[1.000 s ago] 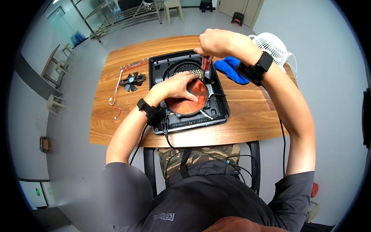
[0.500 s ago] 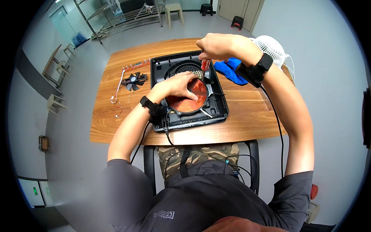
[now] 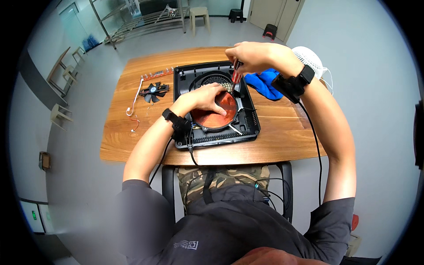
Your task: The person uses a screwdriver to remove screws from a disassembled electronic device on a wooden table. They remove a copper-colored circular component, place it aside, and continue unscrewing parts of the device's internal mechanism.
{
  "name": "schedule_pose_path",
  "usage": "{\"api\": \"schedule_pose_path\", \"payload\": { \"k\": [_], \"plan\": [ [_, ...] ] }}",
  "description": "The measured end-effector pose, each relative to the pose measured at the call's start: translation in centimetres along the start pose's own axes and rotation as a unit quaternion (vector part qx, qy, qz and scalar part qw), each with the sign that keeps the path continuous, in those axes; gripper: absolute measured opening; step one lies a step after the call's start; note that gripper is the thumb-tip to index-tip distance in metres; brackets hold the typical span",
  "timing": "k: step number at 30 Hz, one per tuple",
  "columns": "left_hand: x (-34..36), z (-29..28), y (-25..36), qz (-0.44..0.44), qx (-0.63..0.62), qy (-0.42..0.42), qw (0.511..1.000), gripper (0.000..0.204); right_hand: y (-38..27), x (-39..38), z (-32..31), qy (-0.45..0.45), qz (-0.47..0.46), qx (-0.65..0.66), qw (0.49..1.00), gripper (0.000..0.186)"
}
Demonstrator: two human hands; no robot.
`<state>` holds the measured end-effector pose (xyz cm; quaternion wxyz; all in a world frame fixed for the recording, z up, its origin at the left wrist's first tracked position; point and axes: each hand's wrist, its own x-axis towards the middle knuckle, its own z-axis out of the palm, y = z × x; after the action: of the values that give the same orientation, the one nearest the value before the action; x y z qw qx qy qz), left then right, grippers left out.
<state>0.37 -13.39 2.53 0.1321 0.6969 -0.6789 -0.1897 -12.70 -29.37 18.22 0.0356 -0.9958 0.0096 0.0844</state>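
Note:
My right hand (image 3: 244,58) is closed round a red-and-black screwdriver (image 3: 236,75), held upright over the upper right rim of a copper-coloured coil disc (image 3: 207,115). My left hand (image 3: 211,98) holds that disc, with fingertips at its far edge and thumb across its face. The disc sits in a black plastic housing (image 3: 251,126), beside a perforated round grille (image 3: 210,78). The screwdriver's tip is too small to make out clearly. Thin white leads come out at the disc's right side, and black wristband devices are on both my wrists.
On the wooden table (image 3: 117,139) lie a black fan (image 3: 155,92), a circuit strip (image 3: 157,74), loose wires (image 3: 130,110) and a blue cloth (image 3: 265,84). A white fan (image 3: 309,59) stands at the back right. Stools (image 3: 198,13) and a metal rack (image 3: 143,24) are beyond.
My right hand has shifted a little downward and turned on the screwdriver. My left hand stays on the disc. The whole view has shifted slightly.

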Motion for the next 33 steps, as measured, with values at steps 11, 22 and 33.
{"api": "schedule_pose_path", "payload": {
  "k": [11, 22, 33],
  "plan": [
    [-0.6, -0.2, -0.2, 0.0, -0.002, 0.007, 1.0, 0.1, -2.6, 0.3, 0.3, -0.011, 0.092, -0.192, 0.977, 0.039],
    [-0.5, 0.5, -0.3, 0.011, 0.0, 0.016, 1.0, 0.1, -0.5, 1.2, 0.9, -0.003, 0.026, -0.061, 0.998, 0.033],
    [-0.5, 0.3, -0.5, 0.004, -0.004, 0.02, 1.0, 0.1, -2.6, 0.7, -1.2, -0.003, 0.095, -0.087, 0.992, 0.042]
  ]
}}
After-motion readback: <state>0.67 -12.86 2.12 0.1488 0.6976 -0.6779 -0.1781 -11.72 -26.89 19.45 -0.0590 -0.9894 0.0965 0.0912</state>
